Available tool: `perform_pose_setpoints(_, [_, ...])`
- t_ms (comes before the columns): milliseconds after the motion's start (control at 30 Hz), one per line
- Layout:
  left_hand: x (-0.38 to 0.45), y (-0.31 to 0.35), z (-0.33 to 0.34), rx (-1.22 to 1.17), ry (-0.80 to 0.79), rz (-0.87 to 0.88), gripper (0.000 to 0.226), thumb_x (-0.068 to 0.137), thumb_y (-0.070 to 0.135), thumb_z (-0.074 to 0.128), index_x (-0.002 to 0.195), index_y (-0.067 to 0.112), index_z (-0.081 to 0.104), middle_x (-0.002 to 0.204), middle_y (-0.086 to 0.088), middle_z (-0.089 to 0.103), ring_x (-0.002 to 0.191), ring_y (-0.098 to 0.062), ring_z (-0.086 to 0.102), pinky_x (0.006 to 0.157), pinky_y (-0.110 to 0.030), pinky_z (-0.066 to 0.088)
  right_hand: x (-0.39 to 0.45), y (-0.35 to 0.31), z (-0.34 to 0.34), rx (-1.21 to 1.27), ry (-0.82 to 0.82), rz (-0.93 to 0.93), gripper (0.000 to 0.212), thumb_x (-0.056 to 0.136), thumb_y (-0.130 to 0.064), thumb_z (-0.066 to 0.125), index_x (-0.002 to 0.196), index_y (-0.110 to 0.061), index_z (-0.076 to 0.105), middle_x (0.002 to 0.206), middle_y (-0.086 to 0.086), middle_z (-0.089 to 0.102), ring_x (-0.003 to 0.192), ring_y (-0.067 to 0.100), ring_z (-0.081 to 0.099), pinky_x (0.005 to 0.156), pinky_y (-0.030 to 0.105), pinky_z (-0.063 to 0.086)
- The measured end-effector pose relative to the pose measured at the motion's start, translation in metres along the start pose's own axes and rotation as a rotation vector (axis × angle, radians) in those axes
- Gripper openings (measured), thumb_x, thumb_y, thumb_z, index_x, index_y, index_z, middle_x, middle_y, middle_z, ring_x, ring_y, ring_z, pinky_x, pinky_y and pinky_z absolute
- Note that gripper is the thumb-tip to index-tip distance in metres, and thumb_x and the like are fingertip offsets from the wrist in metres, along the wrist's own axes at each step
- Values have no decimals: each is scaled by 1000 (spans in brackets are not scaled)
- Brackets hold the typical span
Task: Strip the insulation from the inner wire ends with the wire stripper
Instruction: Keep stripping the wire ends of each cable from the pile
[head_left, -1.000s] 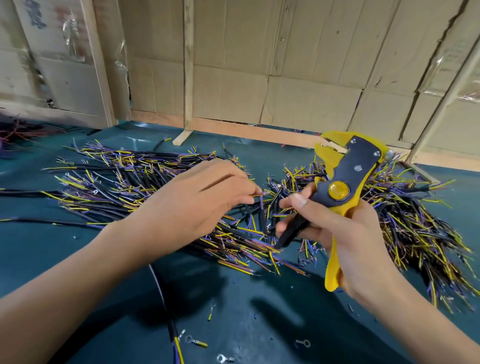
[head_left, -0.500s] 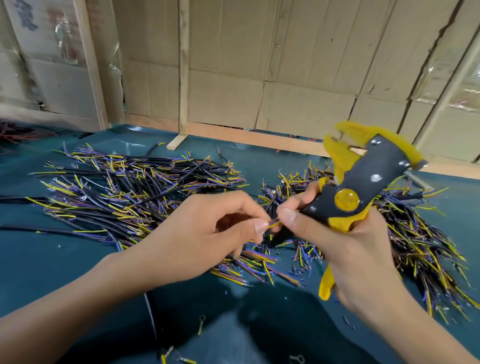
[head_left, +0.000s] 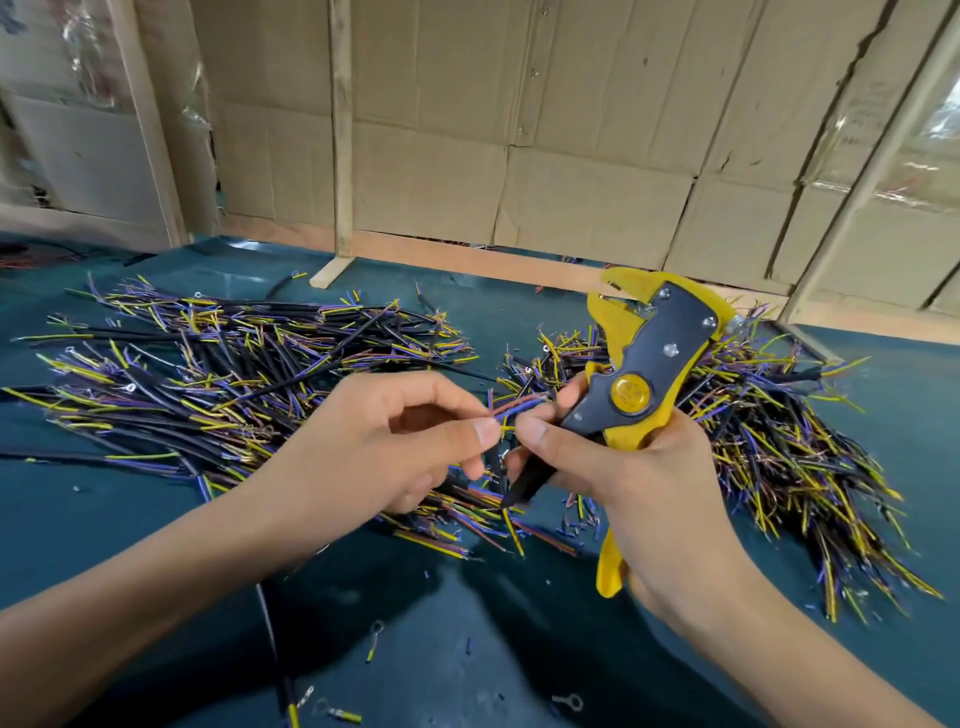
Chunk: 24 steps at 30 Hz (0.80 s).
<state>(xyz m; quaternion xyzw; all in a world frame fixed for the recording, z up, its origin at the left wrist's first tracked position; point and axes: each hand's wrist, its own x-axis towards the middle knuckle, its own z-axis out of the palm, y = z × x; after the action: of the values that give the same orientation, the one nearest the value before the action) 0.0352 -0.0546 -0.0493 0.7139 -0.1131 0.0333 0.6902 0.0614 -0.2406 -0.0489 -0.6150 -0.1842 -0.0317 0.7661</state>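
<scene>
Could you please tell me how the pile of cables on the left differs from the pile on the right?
The left pile lies spread wide, its cables mostly running side to side; the right pile fans out toward the near right. The left pile lies in full view beyond the left hand; the right pile is partly hidden behind the right hand and the wire stripper. Both hold black cables with yellow and purple inner wires.

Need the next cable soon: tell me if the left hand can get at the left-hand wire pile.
Probably yes, once freed: the left hand pinches the cable's inner wires now, but the left-hand wire pile lies just beyond it, nothing between.
</scene>
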Motion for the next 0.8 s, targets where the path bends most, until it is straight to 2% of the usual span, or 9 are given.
perform_pose_setpoints(67, [1, 1, -2, -18, 16, -14, 16, 80, 26, 71, 80, 10, 72, 60, -1, 61, 43, -10, 33, 39, -17, 26, 0, 0, 0, 9, -1, 11, 28, 79, 12, 75, 77, -13, 64, 72, 11, 67, 60, 36, 65, 71, 63, 59])
perform_pose_setpoints(233, [3, 0, -4, -62, 84, 16, 16, 84, 23, 69, 80, 9, 74, 67, -6, 62, 51, -19, 34, 41, -18, 24, -1, 2, 1, -16, -12, 31, 28, 81, 11, 75, 76, -16, 66, 76, 17, 68, 61, 38, 64, 70, 62, 58])
perform_pose_setpoints(300, [3, 0, -4, -133, 114, 49, 18, 77, 26, 73, 82, 8, 75, 79, -13, 66, 60, -20, 44, 42, -21, 24, 0, 3, 0, -24, -17, 40, 25, 80, 11, 75, 77, -13, 65, 75, 16, 68, 60, 37, 64, 70, 59, 59])
perform_pose_setpoints(400, [4, 3, -5, -248, 155, 69, 19, 71, 28, 75, 84, 14, 77, 83, -9, 69, 66, -14, 56, 43, -22, 26, 0, 3, -2, -24, -41, 57, 21, 79, 11, 75, 81, -7, 64, 75, 16, 68, 60, 37, 65, 69, 55, 61])
perform_pose_setpoints(567, [6, 10, -11, -212, 233, 116, 15, 70, 26, 74, 78, 14, 78, 76, -6, 67, 58, -15, 44, 42, -24, 19, -1, 3, -4, -1, -110, 96, 23, 69, 3, 83, 82, -7, 68, 78, 22, 65, 62, 41, 66, 64, 47, 59])
perform_pose_setpoints(667, [4, 12, -8, -232, 216, 96, 9, 74, 22, 72, 71, 14, 75, 69, -5, 61, 53, -14, 37, 41, -22, 16, -2, 2, -5, 0, -228, 153, 7, 78, -8, 74, 83, -13, 73, 81, 23, 70, 64, 43, 69, 63, 46, 59])
perform_pose_setpoints(800, [3, 17, -5, -260, 213, 74, 13, 73, 23, 70, 63, 15, 70, 62, -2, 54, 52, -11, 35, 40, -19, 16, -4, 2, -6, 52, -394, 262, 7, 84, -10, 72, 89, -5, 73, 82, 26, 70, 66, 42, 69, 67, 51, 59])
